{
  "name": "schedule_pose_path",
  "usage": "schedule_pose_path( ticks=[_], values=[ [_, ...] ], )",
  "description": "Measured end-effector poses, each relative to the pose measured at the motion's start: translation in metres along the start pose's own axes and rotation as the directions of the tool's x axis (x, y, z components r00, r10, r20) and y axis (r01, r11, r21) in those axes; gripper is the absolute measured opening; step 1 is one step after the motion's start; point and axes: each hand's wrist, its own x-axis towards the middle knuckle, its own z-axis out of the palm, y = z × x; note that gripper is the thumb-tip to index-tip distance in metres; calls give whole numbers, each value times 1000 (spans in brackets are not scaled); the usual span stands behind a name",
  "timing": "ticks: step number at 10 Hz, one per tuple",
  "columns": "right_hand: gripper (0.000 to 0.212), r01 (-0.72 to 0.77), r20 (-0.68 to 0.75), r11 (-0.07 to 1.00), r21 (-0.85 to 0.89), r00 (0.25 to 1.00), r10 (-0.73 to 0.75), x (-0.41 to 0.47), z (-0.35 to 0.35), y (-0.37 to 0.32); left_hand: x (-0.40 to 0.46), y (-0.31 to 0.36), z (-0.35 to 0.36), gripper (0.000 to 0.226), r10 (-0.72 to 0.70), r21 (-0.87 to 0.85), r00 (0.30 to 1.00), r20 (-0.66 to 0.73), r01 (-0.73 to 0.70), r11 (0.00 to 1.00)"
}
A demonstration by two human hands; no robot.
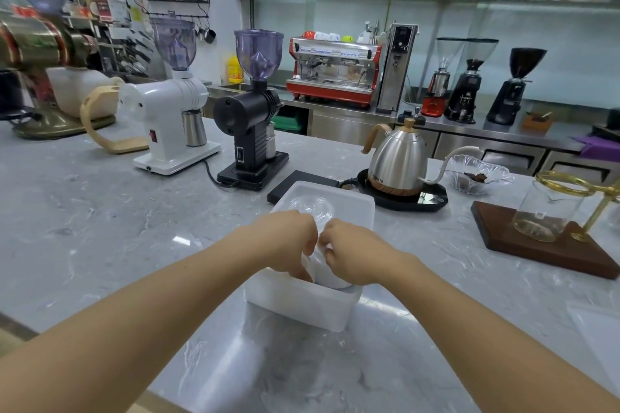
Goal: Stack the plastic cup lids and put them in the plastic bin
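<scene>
We had both hands down in the translucent white rectangular plastic bin (303,303), which sat on the grey marbled desk (100,228) near its front edge. Our left hand (285,245) and right hand (352,256) were close together, fingers curled round a stack of clear plastic cup lids (322,266) (barely visible between them). Another clear domed lid (310,206) lay at the bin's far end. We judged the risk was letting go unevenly: the slick stack could topple or fan out inside the bin.
</scene>
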Motion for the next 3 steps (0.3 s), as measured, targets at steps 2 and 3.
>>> schedule_pose_path(
  ticks=[2, 3],
  values=[
    [28, -31, -127, 973, 228, 990, 61, -16, -6, 1, 0, 4, -21, 40, 28, 49, 992, 121, -34, 998],
    [20, 33, -371, 932, 362, 922, 112, -39, -25, 17, 1, 12, -48, 26, 95, -50, 991, -90, -100, 994]
  ],
)
